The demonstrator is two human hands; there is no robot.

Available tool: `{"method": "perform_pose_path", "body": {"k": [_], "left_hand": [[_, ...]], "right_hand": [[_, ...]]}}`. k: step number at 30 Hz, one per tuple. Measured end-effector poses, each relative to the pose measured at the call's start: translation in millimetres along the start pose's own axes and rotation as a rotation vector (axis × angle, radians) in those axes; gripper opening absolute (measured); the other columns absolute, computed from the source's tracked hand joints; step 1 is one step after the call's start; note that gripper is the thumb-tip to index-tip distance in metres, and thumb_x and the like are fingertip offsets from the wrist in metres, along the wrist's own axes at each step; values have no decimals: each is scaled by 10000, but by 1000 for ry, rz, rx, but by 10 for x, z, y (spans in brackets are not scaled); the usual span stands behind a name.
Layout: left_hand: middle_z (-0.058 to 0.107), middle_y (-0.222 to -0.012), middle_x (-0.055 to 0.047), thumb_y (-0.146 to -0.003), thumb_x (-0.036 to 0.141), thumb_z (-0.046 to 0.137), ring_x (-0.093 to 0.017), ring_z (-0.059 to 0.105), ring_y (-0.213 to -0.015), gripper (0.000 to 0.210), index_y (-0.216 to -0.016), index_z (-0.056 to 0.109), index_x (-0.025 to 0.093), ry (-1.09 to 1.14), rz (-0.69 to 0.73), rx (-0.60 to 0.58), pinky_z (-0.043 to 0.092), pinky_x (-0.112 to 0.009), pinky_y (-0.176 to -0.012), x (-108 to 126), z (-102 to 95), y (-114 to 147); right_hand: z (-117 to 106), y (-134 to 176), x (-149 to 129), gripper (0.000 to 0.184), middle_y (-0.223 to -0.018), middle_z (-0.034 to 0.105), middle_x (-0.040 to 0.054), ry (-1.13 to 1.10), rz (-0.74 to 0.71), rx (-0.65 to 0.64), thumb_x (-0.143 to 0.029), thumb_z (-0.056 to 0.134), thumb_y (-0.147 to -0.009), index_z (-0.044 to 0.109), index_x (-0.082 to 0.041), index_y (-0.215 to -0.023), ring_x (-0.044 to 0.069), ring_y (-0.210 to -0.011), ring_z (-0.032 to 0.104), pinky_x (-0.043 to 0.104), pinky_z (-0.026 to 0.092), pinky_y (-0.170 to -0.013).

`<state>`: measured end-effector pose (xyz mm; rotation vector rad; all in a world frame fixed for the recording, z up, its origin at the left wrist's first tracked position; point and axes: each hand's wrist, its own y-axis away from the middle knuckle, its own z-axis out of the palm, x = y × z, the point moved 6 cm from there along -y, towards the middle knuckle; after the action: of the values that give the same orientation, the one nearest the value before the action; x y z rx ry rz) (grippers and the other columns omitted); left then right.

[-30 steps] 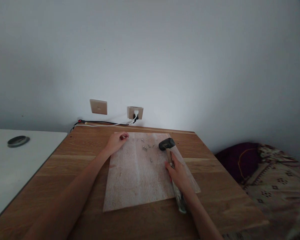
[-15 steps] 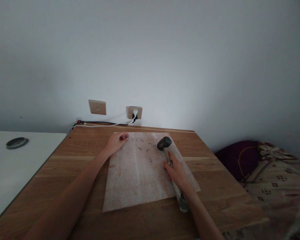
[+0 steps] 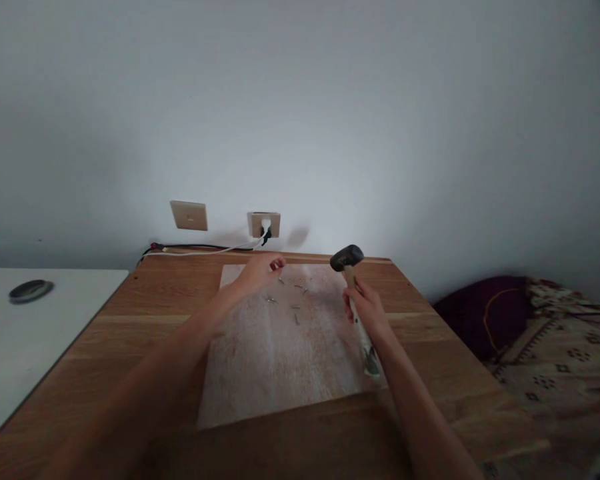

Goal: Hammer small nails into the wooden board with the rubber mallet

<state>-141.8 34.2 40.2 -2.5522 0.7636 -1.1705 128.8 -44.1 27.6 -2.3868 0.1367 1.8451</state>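
Observation:
My right hand [image 3: 367, 310] is wrapped round the pale handle of a hammer [image 3: 347, 258] with a thick dark head. The hammer is raised over the right side of a pale, worn board [image 3: 265, 363], its handle slanting down toward me. At the board's far edge, my left hand [image 3: 261, 272] has its fingers curled together, thumb and fingertips close. Whatever is between them is too small to make out. Several small metal nails [image 3: 297, 319] lie scattered on the board, just right of and nearer than my left hand.
The board lies on a wooden table [image 3: 145, 320] against a pale wall. Cables [image 3: 205, 252] run along the table's back edge to a wall socket [image 3: 264, 225]. A white surface [image 3: 55, 353] with a dark oval [image 3: 31, 291] is at left. Patterned cloth [image 3: 555, 360] is at right.
My left hand has moved right along the board's far edge, its fingers still curled. My right hand has lifted the hammer up and to the right. The nails have shifted slightly.

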Motion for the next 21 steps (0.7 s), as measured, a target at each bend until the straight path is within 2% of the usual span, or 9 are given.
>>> {"method": "perform_pose_path", "body": {"k": [3,6,11,15,21], "left_hand": [[756,-860,-29,-853,142,656,-169,689,-790,110,-926,732,175,14,53,-74,520,-278,-780,184,353,-307],[755,-845,-35,-847,124,652,-171,689,-779,130,-934,739,165,56,76,-133,519,-272,-755,283,724,-532],[753,-839,-38,-831,84,634,-175,684,-767,156,-916,740,161,50,136,-197,521,-274,-744,339,1161,-713],[754,-861,-39,-824,54,600,-172,675,-770,227,-952,747,171,-1,186,-188,516,-276,-753,335,1279,-726],[742,-807,-22,-827,86,653,-161,665,-735,167,-935,751,167,90,63,-129,506,-263,-721,183,1266,-734]], "right_hand": [[-28,-141,-18,260,-516,533,-73,-39,-7,0,-460,605,-694,511,-238,-789,105,-365,460,212,363,-327],[-31,-129,41,286,-485,515,-80,-54,-15,-16,-488,611,-700,504,-241,-796,116,-347,457,227,379,-325],[-68,-54,143,276,-519,508,-93,-46,-33,0,-465,610,-734,513,-240,-860,117,-350,462,221,373,-311],[-82,-74,185,203,-553,518,-91,-33,-34,-1,-413,575,-785,513,-241,-873,108,-361,468,210,379,-318],[-52,-87,236,170,-572,531,-82,-10,-31,-18,-383,573,-799,537,-236,-877,107,-362,466,206,380,-313]]}}
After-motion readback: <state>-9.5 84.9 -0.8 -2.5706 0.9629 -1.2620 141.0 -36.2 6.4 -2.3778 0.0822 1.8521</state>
